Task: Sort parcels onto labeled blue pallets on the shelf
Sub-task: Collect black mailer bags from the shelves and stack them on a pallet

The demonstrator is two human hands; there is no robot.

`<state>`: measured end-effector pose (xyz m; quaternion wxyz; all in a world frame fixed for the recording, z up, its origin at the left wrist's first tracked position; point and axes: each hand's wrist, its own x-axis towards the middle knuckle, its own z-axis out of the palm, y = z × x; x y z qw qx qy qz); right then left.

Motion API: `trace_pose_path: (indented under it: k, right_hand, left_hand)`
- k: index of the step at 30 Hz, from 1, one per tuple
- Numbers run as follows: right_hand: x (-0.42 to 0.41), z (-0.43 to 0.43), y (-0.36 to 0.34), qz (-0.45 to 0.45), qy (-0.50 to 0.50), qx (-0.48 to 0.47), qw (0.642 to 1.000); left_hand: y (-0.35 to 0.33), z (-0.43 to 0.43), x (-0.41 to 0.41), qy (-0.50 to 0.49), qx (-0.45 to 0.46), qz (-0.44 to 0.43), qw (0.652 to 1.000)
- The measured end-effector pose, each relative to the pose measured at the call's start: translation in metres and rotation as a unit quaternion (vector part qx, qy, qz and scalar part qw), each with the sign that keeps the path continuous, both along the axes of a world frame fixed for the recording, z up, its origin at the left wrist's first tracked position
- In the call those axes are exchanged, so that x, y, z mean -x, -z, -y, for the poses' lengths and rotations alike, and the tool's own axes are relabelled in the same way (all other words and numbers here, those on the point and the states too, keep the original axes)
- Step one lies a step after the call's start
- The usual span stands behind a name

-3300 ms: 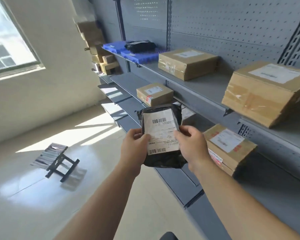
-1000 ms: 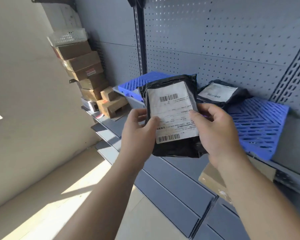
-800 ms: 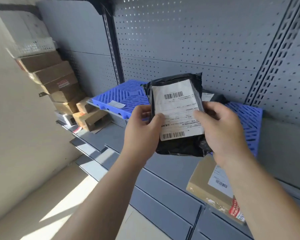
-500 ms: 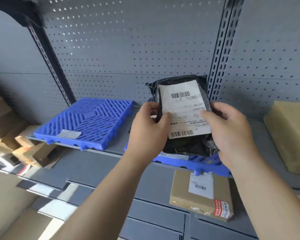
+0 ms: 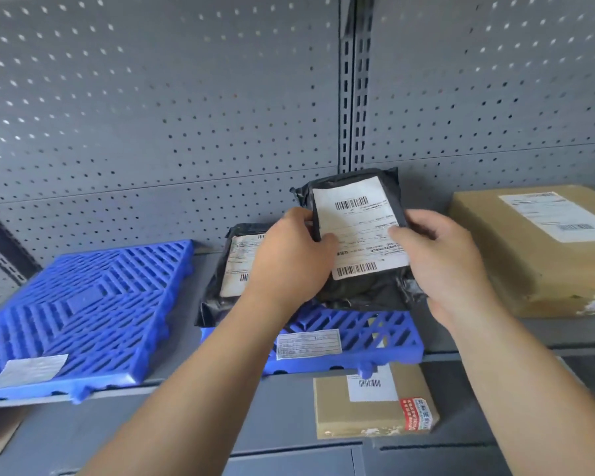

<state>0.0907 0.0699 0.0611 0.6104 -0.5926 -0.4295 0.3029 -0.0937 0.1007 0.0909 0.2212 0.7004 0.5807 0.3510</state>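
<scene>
A black plastic parcel with a white barcode label is held upright above the right blue pallet. My left hand grips its left edge and my right hand grips its right edge, thumbs on the label. A second black parcel with a label lies on that same pallet, partly behind my left hand. The pallet carries a white label at its front. To the left sits another blue pallet with nothing on it and a white label at its front corner.
A large cardboard box stands on the same shelf at the right. A smaller cardboard box with a red sticker lies on the shelf below. Grey pegboard backs the shelving, with an upright post behind the parcel.
I have turned to face the shelf squarely. The held parcel has moved over the right pallet, and the second black parcel behind it has come into view.
</scene>
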Motion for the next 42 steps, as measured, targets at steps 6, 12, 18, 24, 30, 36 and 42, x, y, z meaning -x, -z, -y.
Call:
trace_pose_path:
  k: [6, 12, 18, 24, 30, 36, 42]
  right_hand:
    - [-0.008, -0.016, 0.019, 0.046, -0.019, 0.029, 0.998]
    - [-0.012, -0.021, 0.036, 0.107, -0.048, 0.081, 0.990]
    - [-0.014, -0.022, 0.037, 0.208, -0.068, 0.103, 0.970]
    - [-0.012, -0.026, 0.029, 0.229, -0.092, 0.109, 0.963]
    - [-0.023, -0.017, 0.023, 0.212, -0.086, 0.107, 0.968]
    - [-0.021, -0.001, 0.020, 0.272, -0.078, 0.069, 0.957]
    - [-0.008, 0.036, 0.010, 0.333, -0.037, 0.035, 0.941]
  left_hand:
    - [0.011, -0.002, -0.008, -0.039, -0.016, -0.138, 0.989]
    - [0.018, 0.000, -0.014, -0.042, -0.016, -0.263, 0.964]
    - [0.023, -0.002, -0.021, -0.024, 0.028, -0.349, 0.936]
    - [0.019, -0.010, -0.027, -0.024, 0.062, -0.372, 0.926]
    - [0.017, 0.003, -0.027, -0.071, 0.005, -0.347, 0.935]
    - [0.019, 0.029, -0.027, -0.090, -0.060, -0.295, 0.949]
    - [0.020, 0.057, -0.023, -0.066, -0.098, -0.263, 0.957]
